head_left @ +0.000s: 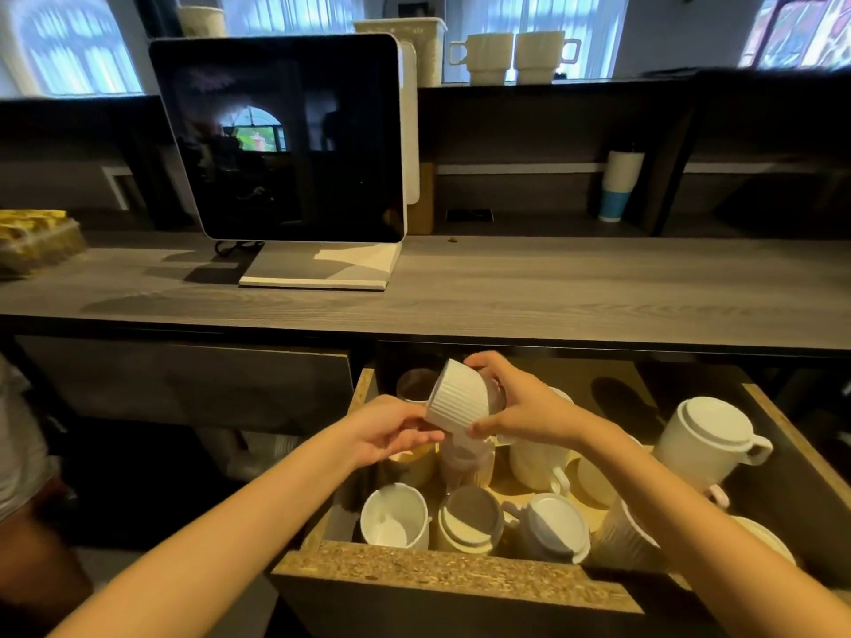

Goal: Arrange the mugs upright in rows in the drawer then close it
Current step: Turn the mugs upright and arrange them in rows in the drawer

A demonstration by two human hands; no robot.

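Note:
A white ribbed mug (457,397) is held tilted above the open drawer (442,574), its base turned toward the upper left. My right hand (520,405) grips it from the right, fingers over its top and thumb below. My left hand (393,428) touches its lower rim from the left. Several mugs lie in the drawer below: an upright white one (393,518) at the front left, an upside-down one (469,518) beside it, an upside-down greyish one (552,527), and a large upside-down white mug (709,437) at the right.
The grey wooden counter (506,287) runs above the drawer, with a dark screen on a white stand (285,140). Two cream mugs (511,57) stand on the upper shelf. A stack of paper cups (619,186) sits at the back right. A closed cabinet front (184,384) lies left of the drawer.

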